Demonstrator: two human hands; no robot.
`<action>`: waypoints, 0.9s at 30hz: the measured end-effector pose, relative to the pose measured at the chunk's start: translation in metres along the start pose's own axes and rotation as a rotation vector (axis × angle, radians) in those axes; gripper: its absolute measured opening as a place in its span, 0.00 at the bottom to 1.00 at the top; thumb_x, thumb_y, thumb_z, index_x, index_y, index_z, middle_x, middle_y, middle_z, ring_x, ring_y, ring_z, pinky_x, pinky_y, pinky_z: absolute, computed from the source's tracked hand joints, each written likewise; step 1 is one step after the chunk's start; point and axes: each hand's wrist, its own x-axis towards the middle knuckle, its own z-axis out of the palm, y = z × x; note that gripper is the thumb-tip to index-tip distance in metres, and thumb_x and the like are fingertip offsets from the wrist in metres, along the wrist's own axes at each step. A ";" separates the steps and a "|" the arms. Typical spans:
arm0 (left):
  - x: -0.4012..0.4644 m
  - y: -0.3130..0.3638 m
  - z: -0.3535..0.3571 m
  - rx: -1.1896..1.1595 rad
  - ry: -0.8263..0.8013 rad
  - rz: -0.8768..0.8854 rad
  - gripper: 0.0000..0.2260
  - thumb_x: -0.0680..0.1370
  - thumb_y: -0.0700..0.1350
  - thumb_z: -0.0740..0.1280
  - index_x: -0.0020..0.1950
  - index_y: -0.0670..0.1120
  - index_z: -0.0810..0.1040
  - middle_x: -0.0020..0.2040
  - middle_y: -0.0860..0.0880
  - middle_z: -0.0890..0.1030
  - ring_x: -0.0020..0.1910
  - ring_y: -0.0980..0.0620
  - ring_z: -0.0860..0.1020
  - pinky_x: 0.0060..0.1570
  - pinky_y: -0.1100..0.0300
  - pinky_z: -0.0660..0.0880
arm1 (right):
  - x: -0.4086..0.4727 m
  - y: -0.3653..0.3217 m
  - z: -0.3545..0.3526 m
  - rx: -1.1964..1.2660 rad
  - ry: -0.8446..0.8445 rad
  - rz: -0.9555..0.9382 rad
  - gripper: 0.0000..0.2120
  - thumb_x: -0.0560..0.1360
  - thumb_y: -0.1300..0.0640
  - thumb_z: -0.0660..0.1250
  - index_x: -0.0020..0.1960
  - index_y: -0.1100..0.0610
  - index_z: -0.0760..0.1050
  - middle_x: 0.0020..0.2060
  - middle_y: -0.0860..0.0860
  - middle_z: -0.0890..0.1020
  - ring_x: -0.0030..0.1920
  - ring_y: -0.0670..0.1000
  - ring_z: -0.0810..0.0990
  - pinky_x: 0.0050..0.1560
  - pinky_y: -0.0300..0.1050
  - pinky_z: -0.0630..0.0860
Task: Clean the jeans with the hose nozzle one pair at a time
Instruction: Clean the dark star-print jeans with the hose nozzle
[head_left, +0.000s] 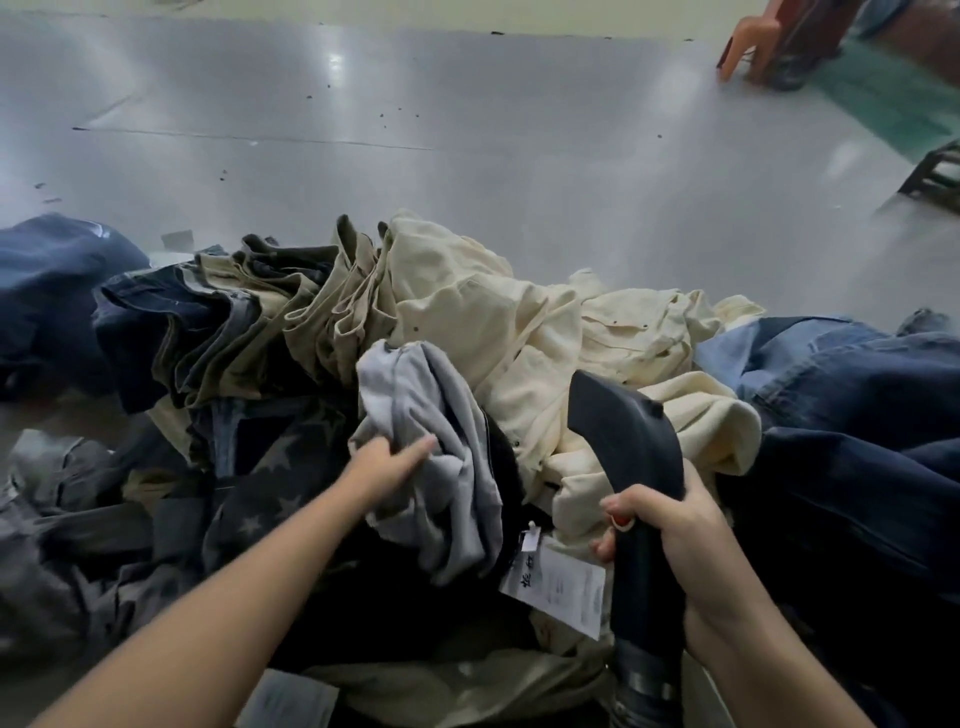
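hands: left hand grips grey jeans, right hand clasps nozzle; risk: tangled pile drags neighbouring pairs along.

The broad grey tabletop looks like smooth, glossy sheet metal. The dark curved hose nozzle is matt plastic. The heaped cream, khaki and blue jeans are soft, creased cotton cloth, with a white paper tag.
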 end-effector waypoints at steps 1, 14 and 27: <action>-0.006 -0.008 0.006 0.060 -0.036 -0.018 0.35 0.68 0.65 0.69 0.62 0.38 0.74 0.60 0.39 0.77 0.62 0.42 0.74 0.60 0.54 0.72 | -0.001 0.001 0.002 -0.007 -0.011 0.007 0.16 0.68 0.71 0.66 0.54 0.61 0.71 0.26 0.50 0.74 0.24 0.54 0.74 0.26 0.42 0.74; -0.057 0.053 -0.053 -0.801 -0.303 0.203 0.29 0.68 0.42 0.73 0.68 0.39 0.72 0.55 0.41 0.82 0.52 0.46 0.82 0.49 0.55 0.79 | -0.009 -0.007 0.001 0.028 -0.051 -0.124 0.23 0.67 0.75 0.65 0.57 0.55 0.73 0.25 0.52 0.75 0.23 0.53 0.73 0.29 0.48 0.78; -0.131 0.084 -0.037 -1.133 -0.271 0.176 0.23 0.76 0.53 0.63 0.61 0.36 0.78 0.55 0.35 0.81 0.54 0.40 0.81 0.49 0.51 0.80 | -0.034 -0.019 0.004 0.023 -0.278 -0.207 0.27 0.58 0.69 0.66 0.56 0.54 0.74 0.24 0.58 0.76 0.22 0.56 0.74 0.27 0.46 0.78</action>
